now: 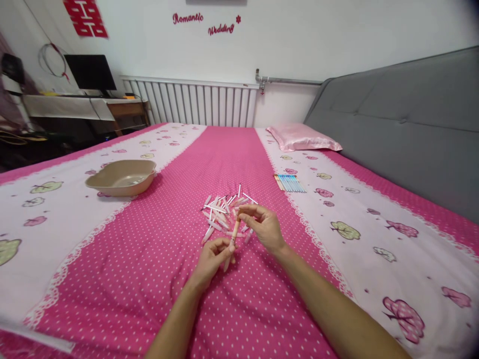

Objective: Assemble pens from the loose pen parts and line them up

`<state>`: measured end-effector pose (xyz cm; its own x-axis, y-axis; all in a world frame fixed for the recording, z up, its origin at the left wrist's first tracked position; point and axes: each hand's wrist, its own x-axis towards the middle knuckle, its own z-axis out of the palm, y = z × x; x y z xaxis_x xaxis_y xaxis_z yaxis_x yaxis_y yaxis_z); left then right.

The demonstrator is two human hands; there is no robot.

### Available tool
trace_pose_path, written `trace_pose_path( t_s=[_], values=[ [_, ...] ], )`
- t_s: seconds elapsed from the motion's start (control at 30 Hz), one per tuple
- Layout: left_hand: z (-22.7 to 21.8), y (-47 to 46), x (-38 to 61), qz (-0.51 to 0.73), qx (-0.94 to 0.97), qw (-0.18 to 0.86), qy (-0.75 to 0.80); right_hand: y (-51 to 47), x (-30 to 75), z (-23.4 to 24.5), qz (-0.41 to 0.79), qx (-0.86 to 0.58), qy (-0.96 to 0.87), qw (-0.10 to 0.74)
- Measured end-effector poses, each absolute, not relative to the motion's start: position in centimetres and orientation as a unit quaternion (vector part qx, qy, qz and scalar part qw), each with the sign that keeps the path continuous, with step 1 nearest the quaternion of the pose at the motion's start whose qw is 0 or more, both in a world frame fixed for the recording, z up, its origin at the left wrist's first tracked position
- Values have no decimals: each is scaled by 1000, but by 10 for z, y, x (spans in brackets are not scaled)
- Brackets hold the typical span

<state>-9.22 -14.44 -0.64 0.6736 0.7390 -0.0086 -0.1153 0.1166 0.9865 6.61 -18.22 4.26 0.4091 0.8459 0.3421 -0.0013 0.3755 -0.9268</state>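
Observation:
Both hands are on one marker pen (235,229), pale orange with a darker orange upper end, tilted above the bed. Closed round its lower, whitish part is my left hand (214,257). The fingertips of my right hand (264,227) pinch the darker top end, which they partly cover. Just beyond the hands lies a loose pile of pale pink and white pen parts (220,212), some thin with dark tips. To the right, a neat row of markers (291,183), mostly blue with a few orange at its left, lies on the sheet.
A beige plastic basin (123,179) sits on the left of the pink patterned bedsheet (157,259). A pink pillow (303,137) lies at the far right, beside the grey headboard (404,109). Behind the bed are a white radiator (198,102) and a desk with a monitor (90,72).

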Motion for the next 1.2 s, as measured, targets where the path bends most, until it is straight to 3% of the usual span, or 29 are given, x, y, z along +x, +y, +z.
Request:
trace_pose_path(
  t_s=[0.27,0.6,0.77,1.03,1.2],
  values=[
    [-9,-143,-92,311,579,708,256,-185,66,43,280,-500,-509,642],
    [-13,-142,-89,304,579,715,247,-182,64,37,276,-500,-513,641],
    [-14,-140,-90,346,578,696,248,-181,61,33,318,-517,-489,626],
    [-10,-136,-92,503,518,616,314,-184,47,13,466,-556,-512,460],
    [-12,-132,-91,562,473,582,349,-186,31,4,560,-524,-468,439]
  ],
)
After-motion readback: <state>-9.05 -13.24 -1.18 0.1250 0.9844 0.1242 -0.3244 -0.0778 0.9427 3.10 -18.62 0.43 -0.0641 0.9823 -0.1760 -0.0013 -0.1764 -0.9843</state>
